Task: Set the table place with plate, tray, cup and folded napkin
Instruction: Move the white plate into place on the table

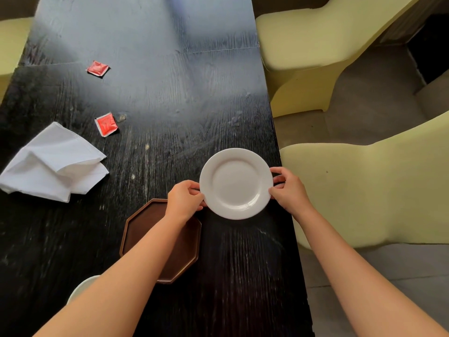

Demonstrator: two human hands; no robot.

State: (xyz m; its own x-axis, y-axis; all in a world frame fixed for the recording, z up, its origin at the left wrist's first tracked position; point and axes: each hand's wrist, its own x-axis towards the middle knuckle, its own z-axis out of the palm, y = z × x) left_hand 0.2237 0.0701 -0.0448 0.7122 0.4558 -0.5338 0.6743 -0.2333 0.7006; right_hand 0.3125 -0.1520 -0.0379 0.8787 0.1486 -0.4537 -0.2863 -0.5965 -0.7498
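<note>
We are seeing both hands gripping a white plate by its opposite rims; the left hand is pinching the plate's left rim, thumb on top and fingers curled under; the right hand is pinching the right rim the same way; we cannot tell whether the plate is resting on the dark tabletop or hanging just above it, though a shadow is showing under its near edge.

Taking the plate as landmark: a brown octagonal tray is lying just nearer us and to its left, flat on the tabletop, with the left forearm crossing over it; the tray and plate are looking close but apart; a loosely folded white napkin is lying well to the plate's left, corners splayed, not neatly squared; one red sachet is sitting left of and beyond the plate, just beyond the napkin; a second red sachet is lying further off, well beyond the plate and left; a white rounded rim is peeking out under the left forearm, nearer us than the tray, too hidden for us to name it; a pale yellow chair is standing just right of the plate beside the tabletop edge; another yellow chair is standing beyond it.
</note>
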